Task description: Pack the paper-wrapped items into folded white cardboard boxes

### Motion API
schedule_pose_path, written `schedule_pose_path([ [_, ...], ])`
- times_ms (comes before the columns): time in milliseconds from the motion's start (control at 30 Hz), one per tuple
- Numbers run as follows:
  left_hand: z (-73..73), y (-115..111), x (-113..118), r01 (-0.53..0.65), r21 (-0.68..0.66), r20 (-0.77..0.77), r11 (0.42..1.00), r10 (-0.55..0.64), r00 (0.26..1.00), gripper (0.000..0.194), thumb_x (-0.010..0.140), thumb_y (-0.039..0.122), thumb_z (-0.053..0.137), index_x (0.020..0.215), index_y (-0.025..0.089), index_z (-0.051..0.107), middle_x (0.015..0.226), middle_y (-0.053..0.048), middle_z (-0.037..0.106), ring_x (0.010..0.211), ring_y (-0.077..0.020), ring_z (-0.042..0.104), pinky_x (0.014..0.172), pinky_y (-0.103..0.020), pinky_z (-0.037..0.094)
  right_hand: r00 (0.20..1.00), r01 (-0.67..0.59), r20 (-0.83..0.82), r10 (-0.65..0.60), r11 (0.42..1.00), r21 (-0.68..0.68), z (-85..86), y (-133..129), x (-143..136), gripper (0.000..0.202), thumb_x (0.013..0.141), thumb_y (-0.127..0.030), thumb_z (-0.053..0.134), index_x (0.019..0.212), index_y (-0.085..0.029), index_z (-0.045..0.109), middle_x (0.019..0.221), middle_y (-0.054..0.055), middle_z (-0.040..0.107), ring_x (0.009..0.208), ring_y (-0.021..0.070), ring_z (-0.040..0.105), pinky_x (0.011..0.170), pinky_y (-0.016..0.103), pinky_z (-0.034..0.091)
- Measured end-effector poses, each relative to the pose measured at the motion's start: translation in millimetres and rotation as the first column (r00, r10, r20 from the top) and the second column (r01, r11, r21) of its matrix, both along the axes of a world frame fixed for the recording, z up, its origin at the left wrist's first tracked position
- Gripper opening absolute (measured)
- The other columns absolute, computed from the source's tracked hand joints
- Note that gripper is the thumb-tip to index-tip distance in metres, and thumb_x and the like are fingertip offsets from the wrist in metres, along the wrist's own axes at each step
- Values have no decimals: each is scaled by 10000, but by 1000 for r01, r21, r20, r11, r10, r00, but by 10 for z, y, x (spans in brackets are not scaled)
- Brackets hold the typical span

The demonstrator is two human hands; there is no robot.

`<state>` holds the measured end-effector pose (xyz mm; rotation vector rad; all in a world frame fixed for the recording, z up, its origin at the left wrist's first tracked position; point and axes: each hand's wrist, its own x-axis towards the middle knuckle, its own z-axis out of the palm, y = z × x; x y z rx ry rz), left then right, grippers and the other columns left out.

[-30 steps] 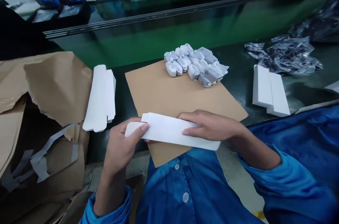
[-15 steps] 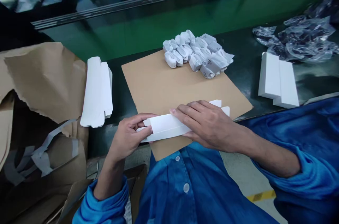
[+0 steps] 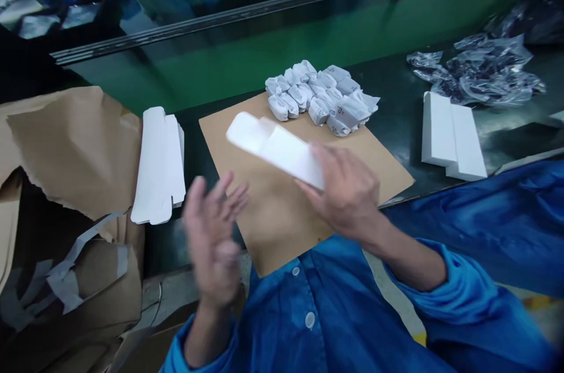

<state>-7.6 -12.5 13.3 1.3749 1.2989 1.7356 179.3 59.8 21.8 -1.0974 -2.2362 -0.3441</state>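
The fingers of the right hand (image 3: pixel 346 188) are closed around the near end of a white carton (image 3: pixel 286 150); those of the left hand (image 3: pixel 215 238) are spread and hold nothing. I think the carton could turn or slip, because only one hand supports it, and too strong squeezing might dent it. It extends from the right fingers toward the far left, beyond the left fingers and apart from them. Under it is a cardboard sheet (image 3: pixel 282 202), with wrapped pieces (image 3: pixel 315 94) beyond the right fingers. On the desk (image 3: pixel 394 117), flat cartons (image 3: pixel 156 167) lie left of the left fingers, two white boxes (image 3: pixel 453 138) right of the right ones.
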Motion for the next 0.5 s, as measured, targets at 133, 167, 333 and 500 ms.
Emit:
schedule_pose_path([
  [133, -111, 70, 297, -217, -136, -69, 967, 209, 975, 941, 813, 535, 714, 1555, 310, 180, 1560, -137, 400, 1292, -292, 564, 979, -404, 546, 922, -386, -113, 369, 870, -307, 14, -219, -168, 567, 976, -360, 532, 1426, -36, 413, 1288, 214, 624, 1097, 284, 627, 852, 398, 552],
  [167, -115, 100, 294, -260, -174, -90, 950, 248, 965, 894, 807, 502, 730, 1530, 298, 244, 1537, -132, 424, 1265, -286, 579, 966, -393, 547, 882, -470, -202, 425, 775, -423, 67, -227, -162, 610, 963, -417, 560, 1438, -62, 413, 1327, 193, 604, 1143, 269, 611, 894, 384, 551],
  [333, -51, 153, 102, -123, -183, -269, 975, 70, 961, 758, 725, 458, 787, 1377, 258, 456, 1382, -104, 528, 1161, -279, 614, 922, -392, 541, 754, -628, -611, 242, 541, -560, 329, 40, -80, 405, 926, -345, 649, 1304, -204, 608, 1108, 64, 612, 900, 151, 607, 809, 308, 537],
  [500, -53, 93, 11, -4, -223, -315, 975, -68, 947, 566, 725, 390, 761, 1221, 259, 521, 1114, -57, 600, 930, -226, 647, 754, -350, 548, 608, -771, -780, 147, 345, -536, 286, 318, -105, 245, 924, -289, 640, 1142, -201, 710, 937, 24, 626, 835, 127, 590, 740, 268, 493],
])
